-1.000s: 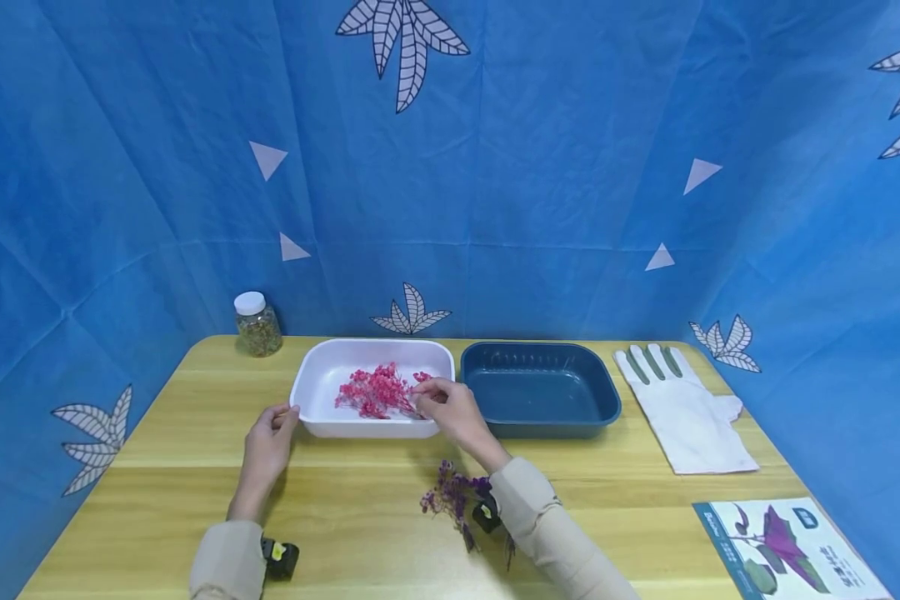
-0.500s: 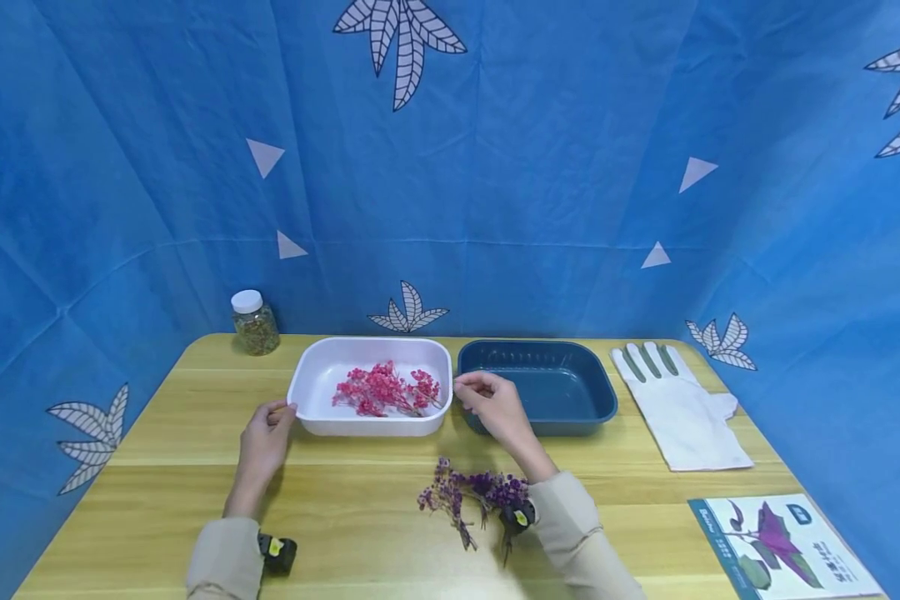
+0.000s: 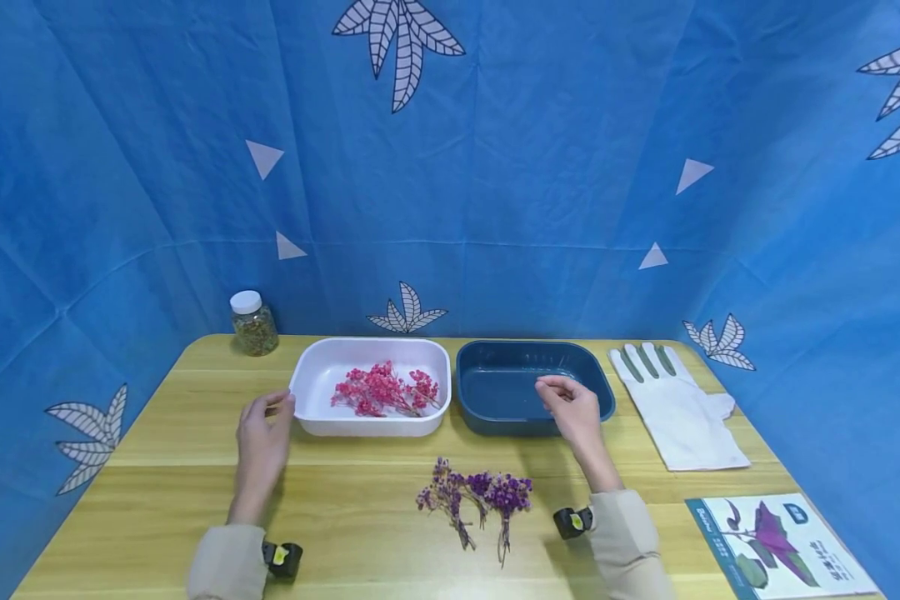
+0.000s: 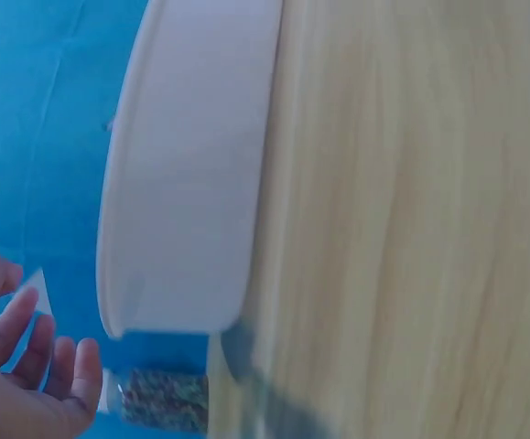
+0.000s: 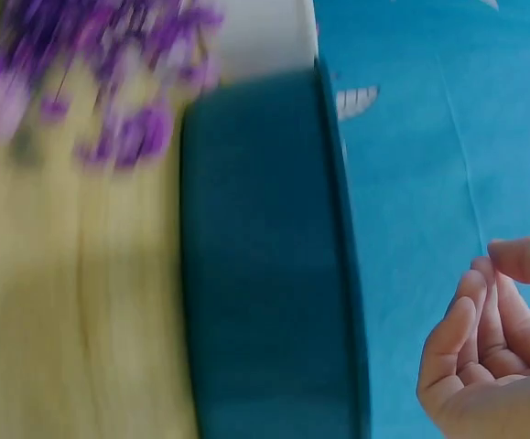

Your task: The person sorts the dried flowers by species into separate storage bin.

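Note:
In the head view, a white tray (image 3: pixel 370 427) holds dried pink flower sprigs (image 3: pixel 381 388). My left hand (image 3: pixel 264 442) is at the tray's near left corner. The left wrist view shows its fingers (image 4: pixel 40 352) loosely bent, with nothing held and a gap to the tray wall. My right hand (image 3: pixel 572 410) hovers over the dark blue tray (image 3: pixel 521 425), nothing visible in it. In the right wrist view its thumb tip comes close to the bent fingers (image 5: pixel 457 334). Small bunches of dried purple flowers (image 3: pixel 506 493) lie on the table in front of the trays.
A jar (image 3: pixel 255 329) of dried green bits with a white lid stands at the back left. A white glove (image 3: pixel 686 421) with green fingers lies right of the dark tray. At the front right is a printed packet (image 3: pixel 783 546) with a purple leaf. Blue cloth (image 3: pixel 465 167) surrounds the table.
My right hand has left the pink sprigs and moved right, over the dark tray. My left hand has come up slightly from the white tray's corner. The purple bunches are now fully uncovered.

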Action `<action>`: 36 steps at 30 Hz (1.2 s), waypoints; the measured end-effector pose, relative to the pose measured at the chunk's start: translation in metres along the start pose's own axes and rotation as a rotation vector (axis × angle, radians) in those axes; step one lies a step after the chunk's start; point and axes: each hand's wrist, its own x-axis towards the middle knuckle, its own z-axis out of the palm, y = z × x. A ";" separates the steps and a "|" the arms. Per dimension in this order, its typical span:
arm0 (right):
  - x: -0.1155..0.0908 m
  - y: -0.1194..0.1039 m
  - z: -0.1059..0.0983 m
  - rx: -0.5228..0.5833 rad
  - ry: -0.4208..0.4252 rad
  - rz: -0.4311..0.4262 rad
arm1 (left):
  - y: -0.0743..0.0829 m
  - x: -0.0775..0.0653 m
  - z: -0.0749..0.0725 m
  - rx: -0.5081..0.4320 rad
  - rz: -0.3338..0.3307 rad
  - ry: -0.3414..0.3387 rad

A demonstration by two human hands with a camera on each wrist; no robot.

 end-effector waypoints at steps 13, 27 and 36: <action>0.000 0.042 -0.048 -0.001 0.216 0.074 | 0.021 -0.035 0.032 -0.080 0.075 -0.037; -0.005 0.061 -0.056 -0.058 0.260 0.175 | 0.030 -0.078 0.069 -0.134 0.110 -0.234; -0.003 0.066 -0.056 -0.036 0.277 0.159 | 0.029 -0.104 0.090 -0.139 0.105 -0.361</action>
